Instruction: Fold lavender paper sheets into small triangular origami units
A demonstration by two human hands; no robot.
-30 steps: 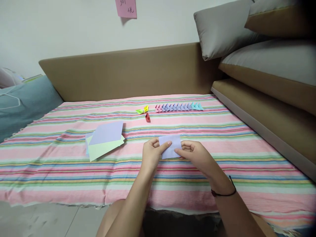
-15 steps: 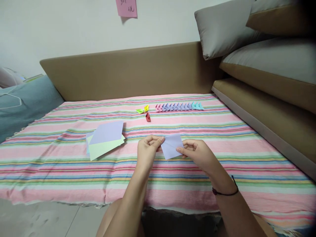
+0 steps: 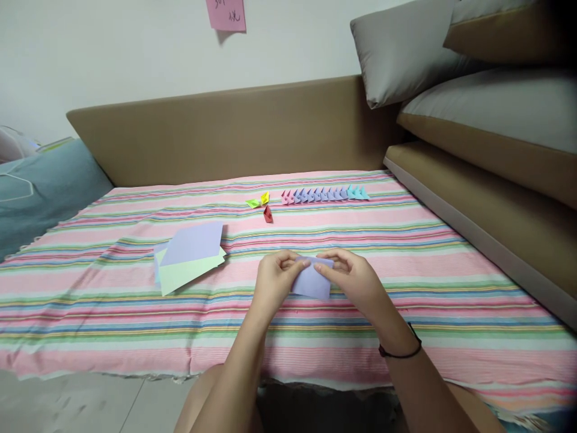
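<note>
Lilac paper [image 3: 315, 287] is pinched near its far edge by the thumbs and fingers of both the left hand [image 3: 274, 278] and right hand [image 3: 354, 275], on the near side of the red folded piece [image 3: 268, 214]. Probably light, thin and quick to crease, it suits a gentle hold at edges or corners. Loose sheets [image 3: 193, 243] lie left of the red folded piece, a row of folded pieces [image 3: 324, 195] right of it.

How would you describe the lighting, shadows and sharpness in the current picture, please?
In the head view, light is soft, with shadows beneath the pink note and beside the loose purple sheet; also in the head view, the top right corner falls dark, and the left hand, right hand and lavender paper they hold look slightly soft.
</note>
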